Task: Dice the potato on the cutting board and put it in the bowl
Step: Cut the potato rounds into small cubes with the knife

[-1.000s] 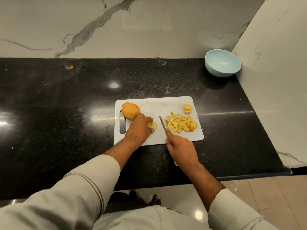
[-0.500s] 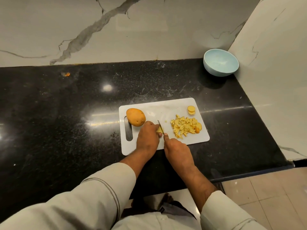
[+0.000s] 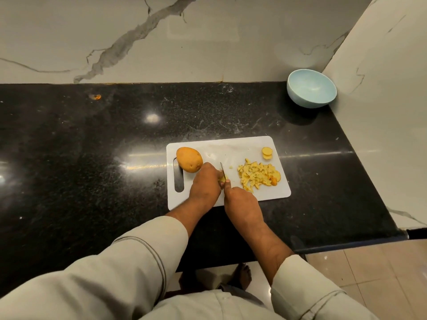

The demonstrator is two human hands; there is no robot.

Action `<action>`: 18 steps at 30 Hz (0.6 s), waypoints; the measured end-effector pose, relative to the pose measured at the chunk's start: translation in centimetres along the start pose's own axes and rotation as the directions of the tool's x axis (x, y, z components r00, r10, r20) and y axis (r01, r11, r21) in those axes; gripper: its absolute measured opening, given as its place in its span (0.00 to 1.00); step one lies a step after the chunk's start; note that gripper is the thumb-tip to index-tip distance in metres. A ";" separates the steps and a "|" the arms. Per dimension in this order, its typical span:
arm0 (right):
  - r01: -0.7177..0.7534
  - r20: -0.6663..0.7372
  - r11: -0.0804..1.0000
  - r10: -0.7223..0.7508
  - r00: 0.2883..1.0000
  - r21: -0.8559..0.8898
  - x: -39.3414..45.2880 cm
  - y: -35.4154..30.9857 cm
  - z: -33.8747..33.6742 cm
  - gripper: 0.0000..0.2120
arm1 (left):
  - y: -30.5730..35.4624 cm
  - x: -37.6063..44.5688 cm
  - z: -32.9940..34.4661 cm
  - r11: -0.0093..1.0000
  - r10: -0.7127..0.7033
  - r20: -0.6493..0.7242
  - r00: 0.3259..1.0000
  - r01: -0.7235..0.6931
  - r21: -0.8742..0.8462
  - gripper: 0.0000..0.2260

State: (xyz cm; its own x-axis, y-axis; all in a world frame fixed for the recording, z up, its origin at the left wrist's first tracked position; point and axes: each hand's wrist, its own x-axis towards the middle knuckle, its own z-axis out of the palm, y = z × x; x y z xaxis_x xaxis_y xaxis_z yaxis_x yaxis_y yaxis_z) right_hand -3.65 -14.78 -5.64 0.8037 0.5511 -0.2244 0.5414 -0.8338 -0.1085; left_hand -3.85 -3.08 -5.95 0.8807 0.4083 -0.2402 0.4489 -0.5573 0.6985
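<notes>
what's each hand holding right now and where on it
The right hand grips the knife by its handle, hidden in the fist. The left hand pins a small potato piece under its fingertips.

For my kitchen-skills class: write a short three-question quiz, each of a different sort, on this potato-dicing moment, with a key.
1. True or false: the bowl already holds diced potato.
2. Which lies on the cutting board at its handle-slot end? A) whole potato B) pile of diced pieces C) two round slices
3. Fill in: the right hand holds the ____, while the left hand steadies a small potato piece.

Key: 1 false; 2 A; 3 knife.
</notes>
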 end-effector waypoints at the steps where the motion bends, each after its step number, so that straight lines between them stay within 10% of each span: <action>1: 0.008 0.010 1.000 -0.008 1.000 -0.012 0.1 0.0 0.0 0.26 | 0.0 0.0 0.1 1.000 -0.008 -0.013 1.000 0.008 -0.005 0.04; 18: 0.052 0.124 0.998 -0.055 0.991 0.028 -5.3 1.8 0.9 0.27 | -0.7 -1.0 0.5 0.999 -0.025 -0.091 0.996 0.023 -0.026 0.14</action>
State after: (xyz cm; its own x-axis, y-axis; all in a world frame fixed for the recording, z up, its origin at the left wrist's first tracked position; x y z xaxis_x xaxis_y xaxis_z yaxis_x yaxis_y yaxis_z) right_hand -7.20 -19.23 -5.47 0.7359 0.5877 -0.3361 0.5754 -0.8046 -0.1469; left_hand -4.98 -3.48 -6.53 0.8519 0.4859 -0.1953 0.4646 -0.5292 0.7100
